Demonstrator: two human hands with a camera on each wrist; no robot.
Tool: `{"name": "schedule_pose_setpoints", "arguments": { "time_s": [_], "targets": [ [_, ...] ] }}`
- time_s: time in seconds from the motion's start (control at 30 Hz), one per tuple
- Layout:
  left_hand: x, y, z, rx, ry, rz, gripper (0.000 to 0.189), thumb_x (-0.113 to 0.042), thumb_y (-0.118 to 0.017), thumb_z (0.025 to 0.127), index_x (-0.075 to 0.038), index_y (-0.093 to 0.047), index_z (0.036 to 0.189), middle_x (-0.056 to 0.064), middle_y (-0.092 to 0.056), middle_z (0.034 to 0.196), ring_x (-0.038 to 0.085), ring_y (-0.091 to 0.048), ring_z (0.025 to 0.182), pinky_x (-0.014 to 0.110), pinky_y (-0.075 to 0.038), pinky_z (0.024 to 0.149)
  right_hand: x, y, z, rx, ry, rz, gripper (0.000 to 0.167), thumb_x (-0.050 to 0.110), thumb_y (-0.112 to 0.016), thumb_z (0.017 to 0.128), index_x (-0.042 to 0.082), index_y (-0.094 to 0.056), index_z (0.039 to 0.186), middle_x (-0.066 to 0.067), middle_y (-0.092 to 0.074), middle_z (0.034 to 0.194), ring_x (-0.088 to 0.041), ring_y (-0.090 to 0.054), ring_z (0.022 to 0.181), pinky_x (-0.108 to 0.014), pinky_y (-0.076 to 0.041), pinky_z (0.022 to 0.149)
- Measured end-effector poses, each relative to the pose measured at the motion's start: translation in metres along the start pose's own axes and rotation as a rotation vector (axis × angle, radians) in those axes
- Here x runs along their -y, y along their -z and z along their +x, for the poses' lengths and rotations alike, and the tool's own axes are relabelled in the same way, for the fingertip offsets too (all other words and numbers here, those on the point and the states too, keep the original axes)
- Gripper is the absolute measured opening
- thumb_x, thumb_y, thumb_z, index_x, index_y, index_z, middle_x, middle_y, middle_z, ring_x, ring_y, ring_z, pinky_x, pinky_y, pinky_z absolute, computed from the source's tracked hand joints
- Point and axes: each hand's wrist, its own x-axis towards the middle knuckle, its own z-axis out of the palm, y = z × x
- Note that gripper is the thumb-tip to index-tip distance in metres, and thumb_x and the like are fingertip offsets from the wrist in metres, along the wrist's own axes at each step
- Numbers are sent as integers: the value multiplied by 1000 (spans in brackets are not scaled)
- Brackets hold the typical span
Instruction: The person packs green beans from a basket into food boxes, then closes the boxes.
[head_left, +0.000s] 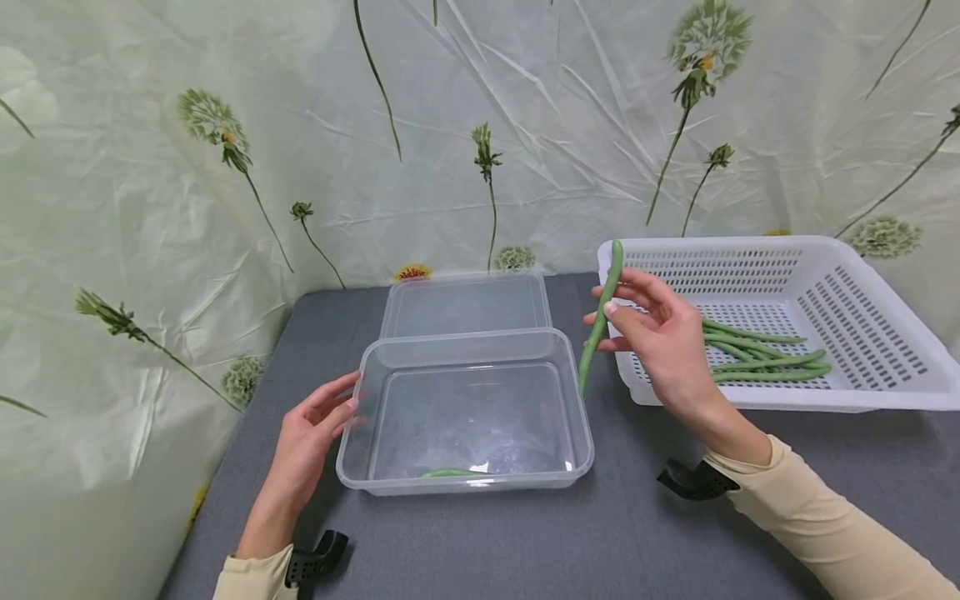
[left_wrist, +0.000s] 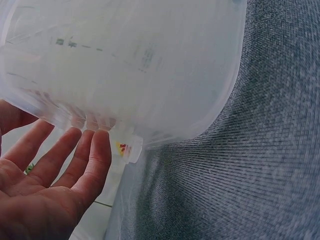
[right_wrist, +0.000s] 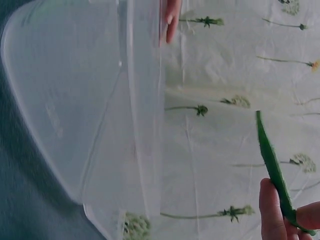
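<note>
Between thumb and fingers, my right hand (head_left: 678,354) pinches a green bean (head_left: 601,321). The bean stands near upright by the right rim of a clear plastic container (head_left: 480,417); in the right wrist view the bean (right_wrist: 272,162) slants up from the fingertips. At the container's left side, my left hand (head_left: 300,450) rests its fingertips at the wall, fingers loosely extended, as the left wrist view also shows. Inside the container, a green bean (head_left: 450,472) lies along the near wall. Several more green beans (head_left: 765,354) lie together in a white slotted basket (head_left: 892,358).
Directly behind the container lies a clear flat lid (head_left: 468,304). The basket takes up the right side of the grey cloth-covered table (head_left: 480,542). A flower-printed sheet (head_left: 420,200) hangs behind and to the left.
</note>
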Motion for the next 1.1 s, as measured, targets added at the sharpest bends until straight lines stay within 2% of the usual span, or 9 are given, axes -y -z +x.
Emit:
{"name": "schedule_pose_setpoints", "arguments": {
  "time_s": [0.2,0.5,0.73,0.97,1.1],
  "targets": [
    [1,-1,-2,3,9,5,48,-20,-63,99,0,-51,140,16,-51,139,19,-59,120,28,-54,88,-9,-12,-5,58,-5,-40,36,-6,-60,95,-1,-56,130,-19,-63,114,-32,-70,89,-42,-60,64],
    [2,1,-1,19,9,-4,47,-19,-62,99,0,-50,141,17,-50,139,18,-59,120,27,-53,88,-27,-28,-6,140,-51,-97,37,-3,-62,95,-1,-54,132,-18,-63,114,-26,-70,89,-45,-59,65],
    [1,2,0,19,19,4,48,-21,-62,99,-1,-50,141,15,-50,141,19,-58,122,28,-53,90,-40,-41,-6,243,-179,-149,41,2,-68,92,3,-57,131,-23,-60,116,-27,-69,85,-47,-59,61],
    [1,2,1,19,24,17,49,-23,-62,99,-3,-50,142,14,-49,142,18,-57,122,28,-53,90,-50,-54,-7,392,-281,-292,38,10,-73,90,8,-62,126,-15,-63,113,-28,-69,78,-45,-58,56],
    [1,2,1,17,25,24,48,-24,-62,100,-3,-50,142,14,-48,142,18,-57,122,29,-53,90,-54,-61,-8,460,-311,-354,34,12,-75,88,9,-65,121,-11,-65,106,-28,-66,69,-50,-56,54]
  ]
}}
